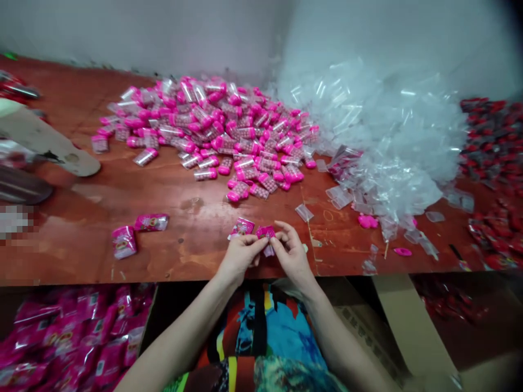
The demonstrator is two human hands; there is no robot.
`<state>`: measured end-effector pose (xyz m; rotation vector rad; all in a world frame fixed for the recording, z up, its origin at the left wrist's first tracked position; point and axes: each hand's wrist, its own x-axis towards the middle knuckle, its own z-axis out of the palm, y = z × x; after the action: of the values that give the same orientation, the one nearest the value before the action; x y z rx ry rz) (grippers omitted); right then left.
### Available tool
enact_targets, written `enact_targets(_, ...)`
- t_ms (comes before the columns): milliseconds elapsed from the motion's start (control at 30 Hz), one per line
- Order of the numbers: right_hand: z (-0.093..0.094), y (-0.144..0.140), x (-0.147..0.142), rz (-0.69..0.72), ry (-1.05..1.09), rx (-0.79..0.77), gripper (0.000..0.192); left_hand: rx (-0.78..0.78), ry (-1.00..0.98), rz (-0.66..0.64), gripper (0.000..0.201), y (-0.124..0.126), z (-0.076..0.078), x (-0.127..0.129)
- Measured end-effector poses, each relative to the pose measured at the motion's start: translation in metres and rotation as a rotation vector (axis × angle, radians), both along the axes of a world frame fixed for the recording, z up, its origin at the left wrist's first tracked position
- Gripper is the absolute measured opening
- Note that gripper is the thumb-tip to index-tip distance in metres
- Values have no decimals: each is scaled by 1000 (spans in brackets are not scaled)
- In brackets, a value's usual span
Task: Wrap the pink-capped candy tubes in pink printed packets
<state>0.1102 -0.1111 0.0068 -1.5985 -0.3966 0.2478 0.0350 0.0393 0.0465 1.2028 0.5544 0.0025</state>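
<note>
Leftmost, below the desk (204, 239), piled pink packs (77, 337) look finished, as do two packets (124, 242) on top; the heap of pink-capped tubes (245, 130) lies loose, apparently left to do. Left hand (239, 257) and right hand (294, 260) both have their grip pinched on a small packet (266, 232) at the desk's near side, seemingly unfinished; clear plastic (392, 141) heaped rightward

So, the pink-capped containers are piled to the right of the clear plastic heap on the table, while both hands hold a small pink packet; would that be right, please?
Not quite: the head view shows the pink-capped containers piled to the left of the clear plastic heap. The rest stands: the left hand and right hand both hold a small pink packet.
</note>
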Motion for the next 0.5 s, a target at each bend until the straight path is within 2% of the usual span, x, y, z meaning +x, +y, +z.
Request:
enact_targets(200, -1, 7, 8, 11, -18, 43, 37, -32, -41, 106, 64, 0, -6, 3)
enact_targets(333, -2, 16, 9, -30, -153, -49, 24, -71, -11, 158, 63, -1, -11, 7)
enact_targets(500, -2, 24, 10, -26, -307, -134, 23, -180, -19, 134, 59, 5, -13, 7)
